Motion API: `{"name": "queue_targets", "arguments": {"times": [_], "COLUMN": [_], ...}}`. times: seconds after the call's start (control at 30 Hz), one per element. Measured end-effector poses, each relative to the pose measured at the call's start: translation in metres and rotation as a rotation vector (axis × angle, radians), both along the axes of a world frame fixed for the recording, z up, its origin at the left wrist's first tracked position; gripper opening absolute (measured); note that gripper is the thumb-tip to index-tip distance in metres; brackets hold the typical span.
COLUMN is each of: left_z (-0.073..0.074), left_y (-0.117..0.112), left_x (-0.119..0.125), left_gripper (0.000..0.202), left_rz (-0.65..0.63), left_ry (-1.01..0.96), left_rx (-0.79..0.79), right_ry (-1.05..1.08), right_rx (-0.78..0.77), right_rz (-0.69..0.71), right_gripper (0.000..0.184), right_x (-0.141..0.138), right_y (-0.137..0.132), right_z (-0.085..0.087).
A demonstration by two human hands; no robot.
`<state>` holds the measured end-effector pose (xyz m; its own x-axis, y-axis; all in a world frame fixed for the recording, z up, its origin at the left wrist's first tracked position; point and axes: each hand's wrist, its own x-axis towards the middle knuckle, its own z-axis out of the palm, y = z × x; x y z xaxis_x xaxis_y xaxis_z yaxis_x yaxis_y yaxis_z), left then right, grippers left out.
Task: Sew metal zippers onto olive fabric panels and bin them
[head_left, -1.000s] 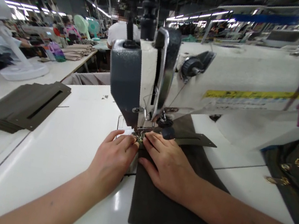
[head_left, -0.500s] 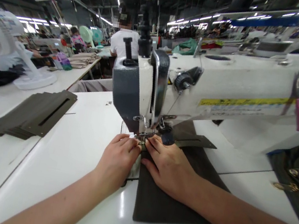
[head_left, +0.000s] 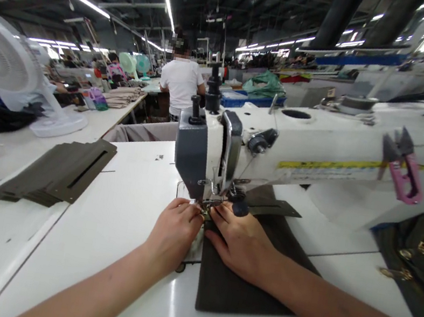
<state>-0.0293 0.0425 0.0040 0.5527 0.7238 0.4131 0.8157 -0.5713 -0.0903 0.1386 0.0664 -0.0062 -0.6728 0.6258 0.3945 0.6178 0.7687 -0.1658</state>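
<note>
Fabric (head_left: pixel 227 292), dark and flat, lies under and in front of the sewing machine (head_left: pixel 318 136). From here I see the right hand (head_left: pixel 241 237) spread on it, seemingly to keep it smooth. The left hand (head_left: pixel 178 229) curls beneath the machine's head; whether it pinches anything I can't tell. On the white surface (head_left: pixel 115 240) left of the machine sits a panel stack (head_left: pixel 53 171), probably for easy reach; a fan (head_left: pixel 4 56) stands beyond.

Bright ceiling tubes (head_left: pixel 87 3), glare on tabletop (head_left: pixel 116 212)
</note>
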Motion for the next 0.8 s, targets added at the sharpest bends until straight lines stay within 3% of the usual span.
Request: {"name": "queue_targets", "arguments": {"times": [0.37, 0.5, 0.57, 0.67, 0.73, 0.8], "left_z": [-0.009, -0.013, -0.01, 0.001, 0.01, 0.019], "left_y": [-0.001, 0.001, -0.001, -0.013, -0.028, -0.047], "left_x": [-0.001, -0.002, -0.005, -0.008, -0.008, -0.005], "left_gripper": [0.013, 0.012, 0.013, 0.02, 0.024, 0.024], "left_rz": [0.036, 0.077, 0.095, 0.1, 0.082, 0.04], "left_ry": [-0.07, -0.129, -0.15, -0.155, -0.156, -0.172], "left_rx": [0.066, 0.077, 0.042, -0.016, -0.042, -0.074], "right_ry": [0.032, 0.059, 0.053, -0.009, -0.059, -0.056], "right_rx": [0.007, 0.022, 0.115, 0.252, 0.213, 0.047], "right_rz": [-0.055, 0.015, -0.006, -0.153, -0.195, -0.142], "right_gripper": [0.025, 0.026, 0.029, 0.037, 0.034, 0.025], "right_x": [-0.006, 0.006, 0.023, 0.053, 0.065, 0.067], "right_y": [-0.003, 0.001, 0.005, 0.006, -0.006, -0.026], "right_z": [0.001, 0.003, 0.001, -0.002, 0.002, 0.013]}}
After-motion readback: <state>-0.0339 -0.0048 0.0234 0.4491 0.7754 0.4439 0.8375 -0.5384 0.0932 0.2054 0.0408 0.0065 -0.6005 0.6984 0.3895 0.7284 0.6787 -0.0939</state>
